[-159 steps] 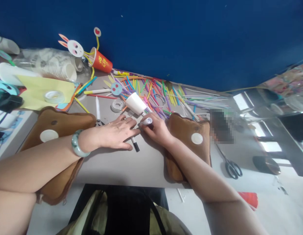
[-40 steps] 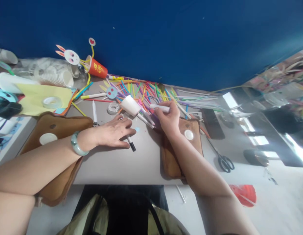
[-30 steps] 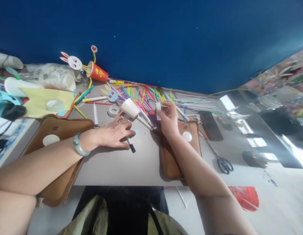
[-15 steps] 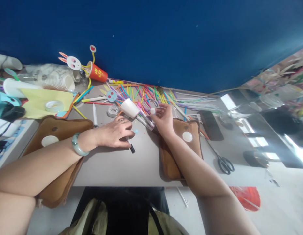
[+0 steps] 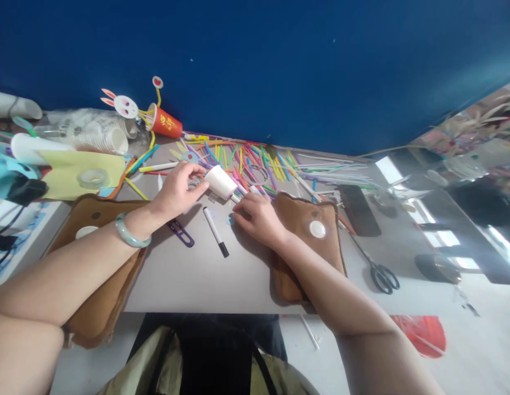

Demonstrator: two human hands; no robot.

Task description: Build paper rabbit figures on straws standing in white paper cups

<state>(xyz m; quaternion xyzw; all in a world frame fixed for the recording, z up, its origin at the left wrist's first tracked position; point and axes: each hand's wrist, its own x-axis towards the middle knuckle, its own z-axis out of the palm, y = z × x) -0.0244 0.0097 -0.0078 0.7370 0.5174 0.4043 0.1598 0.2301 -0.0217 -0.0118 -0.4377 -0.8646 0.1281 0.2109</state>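
A white paper cup (image 5: 220, 182) lies on its side on the table. My left hand (image 5: 178, 192) is at the cup's left, thumb and fingers apart, the tips close to it; whether they touch I cannot tell. Loosely bent, my right hand (image 5: 258, 216) is just right of the cup, its fingertips beside a small light-blue piece (image 5: 230, 220) on the tabletop. I see nothing held in it. Between both hands lies a white marker with a black end (image 5: 216, 233). A purple handled tool (image 5: 181, 233) is partly under my left wrist.
Many coloured sticks (image 5: 242, 159) spread along the wall. At the back left stand a red cup with a rabbit face (image 5: 166, 122) and stacked paper cups (image 5: 108, 140). Brown cushions (image 5: 298, 216) lie under both forearms. Black-handled scissors (image 5: 385, 278) and a phone (image 5: 359, 210) are right.
My left hand has lifted off the marker and moved up beside the cup. My right hand has come down and left from a small white item toward the light-blue piece.
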